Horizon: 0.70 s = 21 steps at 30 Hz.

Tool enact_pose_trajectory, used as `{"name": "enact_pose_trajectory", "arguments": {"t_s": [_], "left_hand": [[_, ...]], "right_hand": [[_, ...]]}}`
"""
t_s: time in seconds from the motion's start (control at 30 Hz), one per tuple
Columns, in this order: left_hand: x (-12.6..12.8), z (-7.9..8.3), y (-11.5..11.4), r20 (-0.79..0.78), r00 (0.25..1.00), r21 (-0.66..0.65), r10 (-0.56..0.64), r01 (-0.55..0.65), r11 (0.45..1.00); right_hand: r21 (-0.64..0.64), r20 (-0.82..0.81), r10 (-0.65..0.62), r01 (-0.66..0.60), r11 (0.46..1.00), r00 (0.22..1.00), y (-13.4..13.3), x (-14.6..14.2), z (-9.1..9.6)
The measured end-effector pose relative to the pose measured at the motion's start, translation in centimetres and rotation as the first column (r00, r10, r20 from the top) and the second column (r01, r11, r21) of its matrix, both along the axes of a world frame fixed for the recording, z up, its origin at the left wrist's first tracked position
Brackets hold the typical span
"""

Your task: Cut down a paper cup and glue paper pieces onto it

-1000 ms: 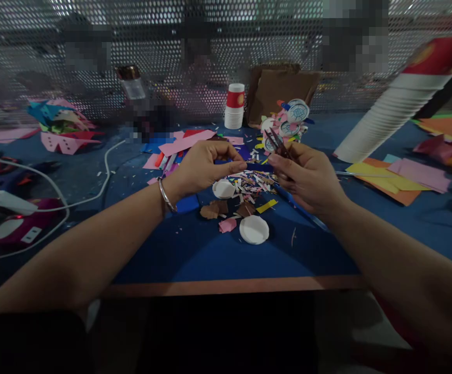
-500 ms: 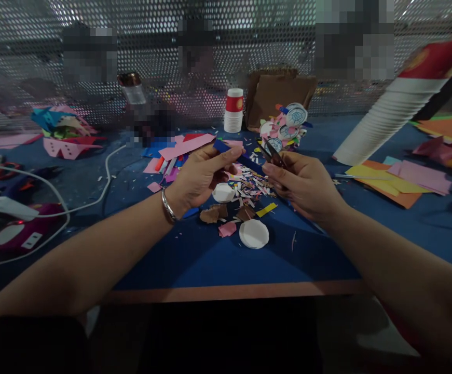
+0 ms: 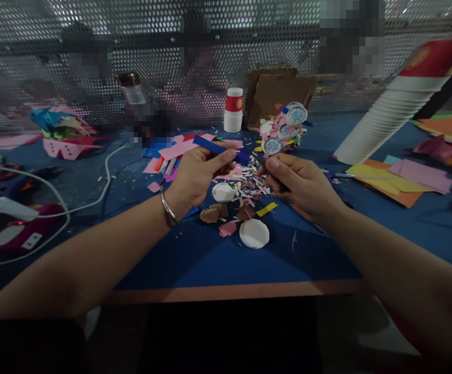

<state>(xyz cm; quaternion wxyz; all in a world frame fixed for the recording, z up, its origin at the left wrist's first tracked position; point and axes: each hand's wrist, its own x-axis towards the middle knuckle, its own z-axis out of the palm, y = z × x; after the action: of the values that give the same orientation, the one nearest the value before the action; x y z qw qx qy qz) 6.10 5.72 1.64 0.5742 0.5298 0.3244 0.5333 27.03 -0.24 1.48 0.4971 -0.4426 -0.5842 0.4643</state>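
Note:
My left hand [image 3: 206, 174], with a silver bangle on the wrist, pinches a blue paper strip [image 3: 209, 144] between thumb and fingers. The strip's right end sticks out towards my right hand. My right hand [image 3: 293, 182] is closed around dark scissors [image 3: 260, 158], their blades pointing left near that end. Whether the blades touch the strip, I cannot tell. Beneath my hands lies a heap of paper snippets [image 3: 245, 189]. A white paper disc [image 3: 223, 192] lies below my left hand, and a larger white disc [image 3: 254, 234] is closer to the table edge.
A small cup stack [image 3: 233, 110] stands near cardboard [image 3: 280, 98] and a decorated paper piece [image 3: 284, 130]. At right, a tall cup stack [image 3: 389, 109] leans beside coloured paper sheets [image 3: 397, 179]. A white cable [image 3: 107, 179] and a purple power strip [image 3: 35, 228] lie left.
The blue strip has shifted up and left in my left hand, showing more of its left end. The scissors have turned from pointing up, blades apart, to pointing left towards the strip.

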Motion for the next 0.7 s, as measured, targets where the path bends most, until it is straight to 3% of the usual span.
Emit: {"name": "enact_pose_trajectory", "arguments": {"t_s": [0.33,0.7], "left_hand": [[0.39,0.51,-0.75,0.086,0.996,-0.039,-0.001,0.004,0.999],[0.16,0.72,-0.75,0.009,0.999,0.054,-0.033,0.032,0.998]], "right_hand": [[0.018,0.027,-0.072,0.072,0.997,0.997,0.34,0.24,-0.48],[0.003,0.093,-0.012,0.011,1.000,0.996,0.17,0.38,-0.16]]}}
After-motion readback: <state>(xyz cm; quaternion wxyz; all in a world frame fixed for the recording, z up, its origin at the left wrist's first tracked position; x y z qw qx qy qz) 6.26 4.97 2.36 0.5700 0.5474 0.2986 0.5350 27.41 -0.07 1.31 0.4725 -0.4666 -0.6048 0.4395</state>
